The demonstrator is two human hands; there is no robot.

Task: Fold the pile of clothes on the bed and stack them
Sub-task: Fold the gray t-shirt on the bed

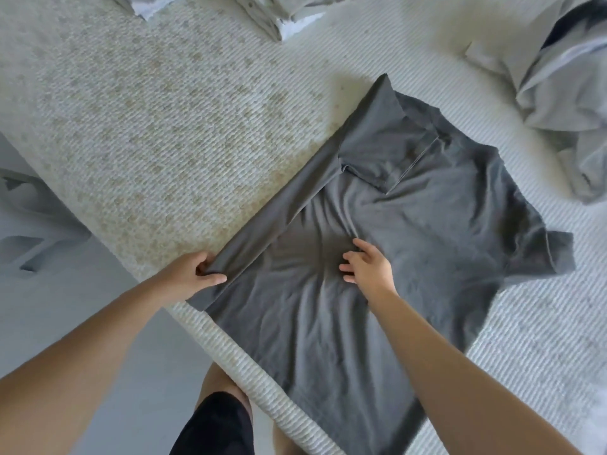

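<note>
Head view, single frame.

Dark grey short-sleeved cotton T-shirt (410,224) lies spread on the cream ribbed-weave bed cover (147,126), near the rounded bed edge that runs diagonally from lower centre toward upper left. Collar end points up and away; hem end lies toward the viewer and hangs slightly over the edge. Left side of the shirt is folded inward along a straight diagonal crease, and the left sleeve lies turned over onto the chest. Right sleeve lies flat, sticking out to the right on the cover.

Left hand (193,274): fingers and thumb curled around the folded left edge of the shirt, pinching the fabric fold near the hem end. Grasp is plain to see.

Right hand (368,266): palm down on the middle of the shirt body, fingers spread and only lightly bent, pressing the cloth flat. Nothing gripped. Wrinkles radiate from under the fingertips.

Other cloth: crumpled pile of light grey garments (558,93) at upper right on the cover, well apart from the shirt. Pale folded garments (279,14) at the top edge, partly cut off by the frame; how many there are cannot be told.

Below the bed edge: pale grey floor (82,307), and the person's bare knee with a black shorts leg (213,425) just beside the mattress.
</note>
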